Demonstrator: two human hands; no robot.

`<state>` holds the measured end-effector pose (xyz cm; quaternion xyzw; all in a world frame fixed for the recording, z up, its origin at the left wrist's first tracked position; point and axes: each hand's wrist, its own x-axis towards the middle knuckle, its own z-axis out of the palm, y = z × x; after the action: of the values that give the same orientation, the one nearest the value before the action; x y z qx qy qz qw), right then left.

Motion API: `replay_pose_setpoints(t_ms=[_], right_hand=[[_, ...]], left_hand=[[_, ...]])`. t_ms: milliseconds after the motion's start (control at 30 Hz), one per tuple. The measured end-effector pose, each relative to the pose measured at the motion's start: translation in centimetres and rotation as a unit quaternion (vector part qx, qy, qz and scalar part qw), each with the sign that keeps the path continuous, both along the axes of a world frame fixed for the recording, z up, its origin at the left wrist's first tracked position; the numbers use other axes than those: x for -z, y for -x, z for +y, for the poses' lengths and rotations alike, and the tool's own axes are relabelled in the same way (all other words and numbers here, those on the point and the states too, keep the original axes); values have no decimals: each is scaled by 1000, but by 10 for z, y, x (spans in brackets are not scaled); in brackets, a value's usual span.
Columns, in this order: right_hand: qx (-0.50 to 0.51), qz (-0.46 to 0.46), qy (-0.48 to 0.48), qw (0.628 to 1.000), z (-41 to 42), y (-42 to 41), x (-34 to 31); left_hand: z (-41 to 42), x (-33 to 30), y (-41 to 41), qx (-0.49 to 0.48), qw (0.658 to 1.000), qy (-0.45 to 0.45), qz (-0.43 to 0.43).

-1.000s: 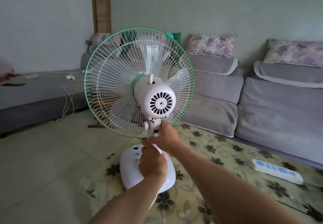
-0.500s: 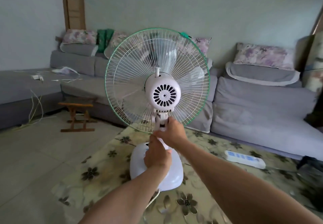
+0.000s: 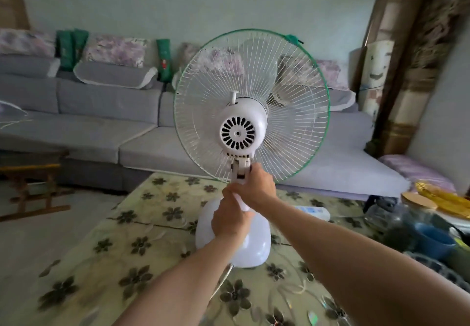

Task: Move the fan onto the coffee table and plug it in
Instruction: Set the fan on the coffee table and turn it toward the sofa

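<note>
Swung further right since before, fan (image 3: pixel 250 132) carried upright above flowered desk (image 3: pixel 142 224), left hand (image 3: pixel 230 220) and right hand (image 3: pixel 255 186) fingers closed round its neck; trailing cord (image 3: pixel 223 280) could snag and tip it.

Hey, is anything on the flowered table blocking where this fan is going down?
Nothing visible under the fan: its base hangs over bare flowered cloth, gripped by the left hand and right hand. A power strip lies just behind it, and cups crowd the right edge.
</note>
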<state>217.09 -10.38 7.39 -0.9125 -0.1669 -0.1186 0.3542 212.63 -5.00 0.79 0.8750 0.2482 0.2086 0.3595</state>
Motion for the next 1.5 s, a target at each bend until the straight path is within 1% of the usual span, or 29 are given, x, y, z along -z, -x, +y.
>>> replay_pose_setpoints(t_ms=[200,400,767,933,1033,1167,1233,1333,1367,1433,1500], right_hand=[[26,15,3,1000,-10,-12,16],[32,32,1,999,-2,-18,25],[6,30,19,999,14,-15,34],[2,12,10,1000,11,-12,35],[-5,19,2,1000,9,-10,37],[-12,13,-8,1000,4,-5,43],[-8,-1,-19,1000,4,-3,45],[-1,-19,-36,999,2,1,59],[-3,-28,-41,999,0,3,69],[-10,-36,-61,997,-5,5,95],[-11,-32,-84,996,-11,8,117]], left_hand=[[-4,15,-11,24,999,-28,24],[1,22,-14,30,998,-41,22],[10,32,-10,9,1000,-4,7],[10,31,-11,13,1000,14,9],[11,35,-10,16,1000,21,0],[8,42,-5,17,1000,-1,-16],[6,48,-2,8,999,-26,-21],[0,78,22,-37,998,-50,-13],[-2,95,34,-45,997,-67,1],[-3,128,53,-46,988,-135,57],[2,149,61,-43,976,-182,109]])
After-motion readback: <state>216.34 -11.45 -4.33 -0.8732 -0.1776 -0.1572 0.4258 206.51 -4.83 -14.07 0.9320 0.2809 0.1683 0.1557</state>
